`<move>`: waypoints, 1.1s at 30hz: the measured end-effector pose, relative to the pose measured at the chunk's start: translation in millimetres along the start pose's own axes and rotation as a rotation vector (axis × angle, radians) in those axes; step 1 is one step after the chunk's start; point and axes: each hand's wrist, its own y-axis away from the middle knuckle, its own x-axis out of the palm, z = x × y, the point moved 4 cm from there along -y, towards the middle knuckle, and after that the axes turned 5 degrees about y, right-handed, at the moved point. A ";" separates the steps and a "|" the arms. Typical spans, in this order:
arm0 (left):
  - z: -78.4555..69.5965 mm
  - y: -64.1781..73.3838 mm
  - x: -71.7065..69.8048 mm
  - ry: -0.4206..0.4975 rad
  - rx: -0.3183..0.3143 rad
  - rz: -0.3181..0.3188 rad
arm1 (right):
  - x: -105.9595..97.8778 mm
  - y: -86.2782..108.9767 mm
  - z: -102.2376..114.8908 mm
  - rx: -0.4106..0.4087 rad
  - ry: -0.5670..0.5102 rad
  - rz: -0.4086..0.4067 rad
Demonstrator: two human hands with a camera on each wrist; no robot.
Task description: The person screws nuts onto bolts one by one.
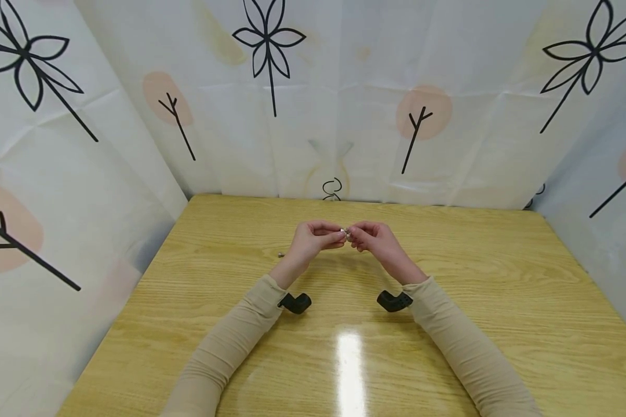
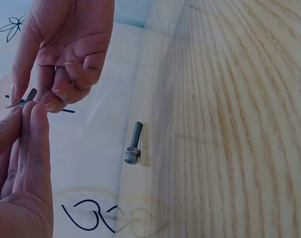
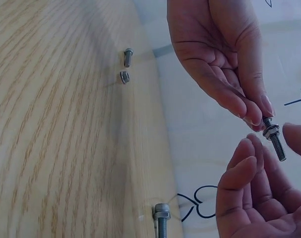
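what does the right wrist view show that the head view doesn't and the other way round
Only right wrist: a loose nut, a nearby bolt and a second bolt, clearly recognisable; the head view has one small metal piece on the table, too tiny to identify.

Only head: the beige sleeves and black wrist pieces.

Both: the left hand and right hand at the held bolt, the table, the patterned cloth.
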 end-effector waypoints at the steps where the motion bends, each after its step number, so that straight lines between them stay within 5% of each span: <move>1: 0.1 0.1 -0.1 0.000 0.001 0.000 | 0.2 0.2 -0.1 -0.004 -0.006 0.003; 20: -0.5 -2.1 2.1 0.000 0.012 0.011 | -6.5 0.6 -0.3 -0.070 0.008 -0.007; 27: 1.3 -2.8 4.5 0.011 0.008 0.019 | -6.6 1.6 -0.7 -0.008 0.004 -0.023; 33: 0.9 -2.6 4.3 0.012 0.003 0.007 | -5.0 2.5 1.0 -0.068 -0.018 0.013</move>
